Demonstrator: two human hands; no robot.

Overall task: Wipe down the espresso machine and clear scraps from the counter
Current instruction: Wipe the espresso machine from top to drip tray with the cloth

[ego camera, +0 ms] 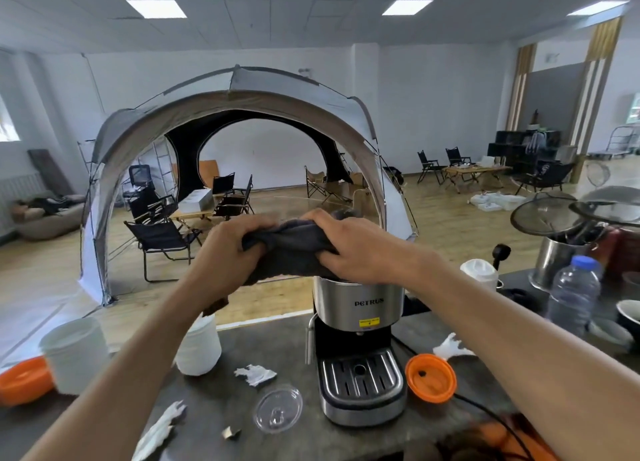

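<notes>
Both hands grip one dark grey cloth (291, 249) held bunched above the espresso machine (360, 349). Left hand (225, 249) is closed on the cloth's left end, fingers curled over the fabric; right hand (349, 245) is closed on the right end, knuckles up, just over the machine's top. The cloth's lower edge hangs down to the machine's top rim; whether it touches cannot be told. The machine stands upright on the dark counter (287, 342), near its far edge, drip tray facing the person, steam wand on its left side. Scraps on the counter: a crumpled white paper scrap (255, 374) left of the drip tray, a longer white scrap (156, 433) near the near edge under the left forearm, a small tan scrap (231, 433) beside it, and another white scrap (450, 348) right of the machine, partly covered by the right forearm. A clear plastic lid (277, 410) lies flat just left of the machine's base. An orange lid (431, 379) lies just right of the base, with a black cable (485, 412) running past it. Two white jars (199, 344) (74, 355) stand toward the left end, an orange bowl (24, 381) at the left edge. A water bottle (575, 294) and a steel utensil holder (561, 263) stand toward the right end.
</notes>
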